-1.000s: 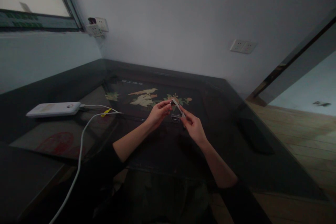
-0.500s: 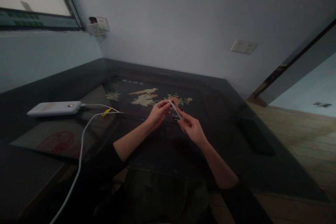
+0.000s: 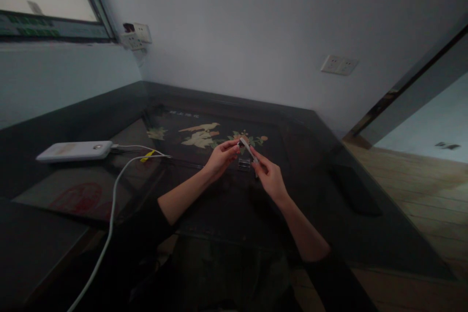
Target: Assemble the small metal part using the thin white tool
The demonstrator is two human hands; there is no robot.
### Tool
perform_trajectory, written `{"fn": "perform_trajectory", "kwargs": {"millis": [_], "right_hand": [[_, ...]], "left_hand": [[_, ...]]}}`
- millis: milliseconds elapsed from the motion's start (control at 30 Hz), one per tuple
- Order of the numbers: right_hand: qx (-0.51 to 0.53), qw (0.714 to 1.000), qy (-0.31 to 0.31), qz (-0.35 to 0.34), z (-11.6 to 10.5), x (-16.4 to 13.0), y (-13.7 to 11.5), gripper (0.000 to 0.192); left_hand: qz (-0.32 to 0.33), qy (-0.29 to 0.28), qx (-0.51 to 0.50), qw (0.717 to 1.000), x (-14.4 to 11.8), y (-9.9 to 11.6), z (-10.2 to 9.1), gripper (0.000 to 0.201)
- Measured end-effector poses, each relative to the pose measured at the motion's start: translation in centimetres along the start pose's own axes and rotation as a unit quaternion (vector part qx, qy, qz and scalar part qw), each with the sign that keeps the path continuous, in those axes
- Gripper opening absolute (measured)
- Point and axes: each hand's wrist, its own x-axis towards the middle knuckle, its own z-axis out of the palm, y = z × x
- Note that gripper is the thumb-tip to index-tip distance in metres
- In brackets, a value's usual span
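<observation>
A slim pale strip (image 3: 249, 150), too small and dim to identify, is held above the middle of a dark glass-topped table (image 3: 365, 234), angled from upper left to lower right between a person's two hands. The left hand (image 3: 219, 158) pinches the strip's upper end, where a small dark piece shows, between thumb and fingertips; the right hand (image 3: 269, 178) grips its lower end, thumb and forefinger pressed together on it, the other fingers curled in. Just below the strip, a small metallic object (image 3: 244, 164) lies on the glass, its nature unclear. Beneath the glass, an inlaid panel with a bird and flowers (image 3: 204, 135) shows behind the hands. Well to the left, a white power bank (image 3: 75, 151) rests on the table, with a white cable (image 3: 109, 219) running from it toward the near edge and a yellow tag (image 3: 148, 156) on the cord. Wall sockets (image 3: 339, 64) sit on the pale wall beyond, and a dark flat object (image 3: 356, 195) lies at the table's right.
</observation>
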Motion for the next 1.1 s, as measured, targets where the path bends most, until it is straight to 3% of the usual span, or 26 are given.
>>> {"fn": "perform_trajectory", "kwargs": {"millis": [167,567,733,900,1100], "right_hand": [[0.012,1.000,-0.015,-0.004,0.1,-0.2,-0.1,0.044],[0.100,0.990,-0.079,0.063,0.3,-0.5,-1.5,0.050],[0.056,0.996,-0.048,0.043,0.2,-0.3,-0.5,0.047],[-0.004,1.000,-0.011,-0.018,0.0,0.0,0.4,0.044],[-0.066,0.996,0.003,-0.057,-0.2,0.0,0.1,0.043]], "left_hand": [[0.001,0.009,-0.020,1.000,-0.1,0.3,0.3,0.042],[0.013,-0.010,-0.030,0.999,-0.1,0.5,0.4,0.040],[0.015,-0.007,-0.021,1.000,0.0,0.5,0.3,0.041],[0.002,0.006,-0.018,1.000,-0.1,0.5,0.4,0.043],[0.015,-0.005,0.002,1.000,-0.2,0.8,0.4,0.044]]}}
